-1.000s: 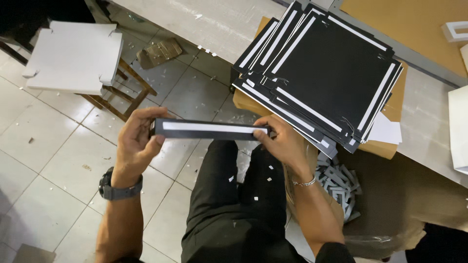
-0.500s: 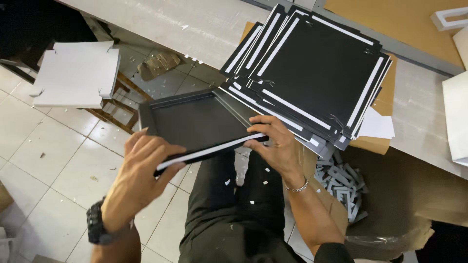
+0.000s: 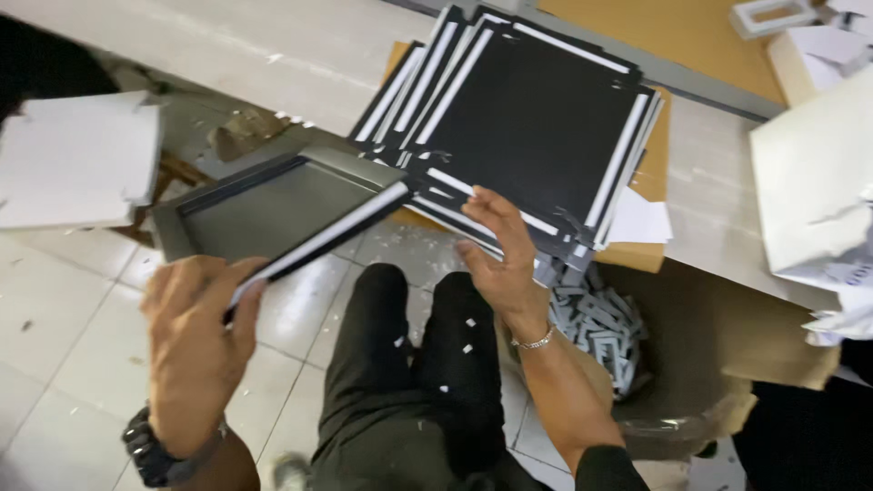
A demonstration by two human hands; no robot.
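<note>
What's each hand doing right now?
Left hand: closed on the tray.
Right hand: open, fingers resting on the card stack.

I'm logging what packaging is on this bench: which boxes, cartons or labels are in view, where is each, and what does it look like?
Folded box tray: in the left hand, shallow, dark grey with a white edge.
Flat box blanks: fanned stack on the bench, black with white strips; right hand on its near edge.
White flat blanks: far left, on a wooden stool.
Cardboard sheet: brown, under the stack.
No screens; no labels made out.
</note>
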